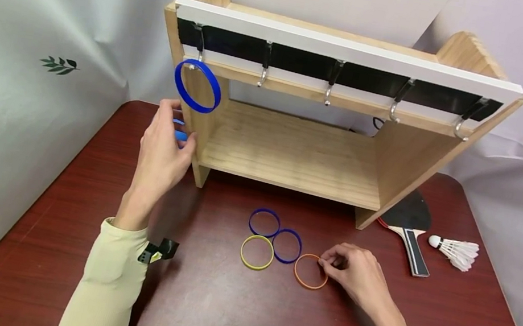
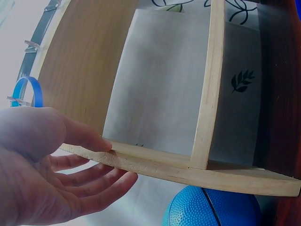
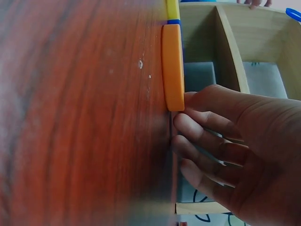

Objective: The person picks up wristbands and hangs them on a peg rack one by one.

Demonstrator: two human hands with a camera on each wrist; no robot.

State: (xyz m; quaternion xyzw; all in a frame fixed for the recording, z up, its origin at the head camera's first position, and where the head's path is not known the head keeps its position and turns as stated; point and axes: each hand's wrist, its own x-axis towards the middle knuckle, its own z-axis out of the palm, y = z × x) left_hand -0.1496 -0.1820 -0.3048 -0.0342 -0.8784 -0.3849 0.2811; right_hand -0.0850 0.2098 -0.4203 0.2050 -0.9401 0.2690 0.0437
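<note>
My left hand point(image 1: 163, 152) holds the left side panel point(image 2: 155, 162) of a wooden shelf rack point(image 1: 295, 148), thumb on one side and fingers on the other. A blue ring point(image 1: 198, 86) hangs on the leftmost hook just above that hand. On the table, my right hand point(image 1: 357, 271) pinches the right edge of an orange ring point(image 1: 308, 287) between thumb and forefinger. The ring lies flat in the head view. To its left are two dark blue rings point(image 1: 284, 261) and a yellow ring point(image 1: 254, 267), lying close together.
Hooks point(image 1: 330, 85) run along the rack's white and black top rail. A blue textured ball point(image 2: 211, 209) sits outside the rack's left panel. At the right lie a table tennis paddle point(image 1: 409, 213) and a shuttlecock point(image 1: 454, 252). White sheeting point(image 1: 59, 8) surrounds the reddish-brown table point(image 1: 225, 318).
</note>
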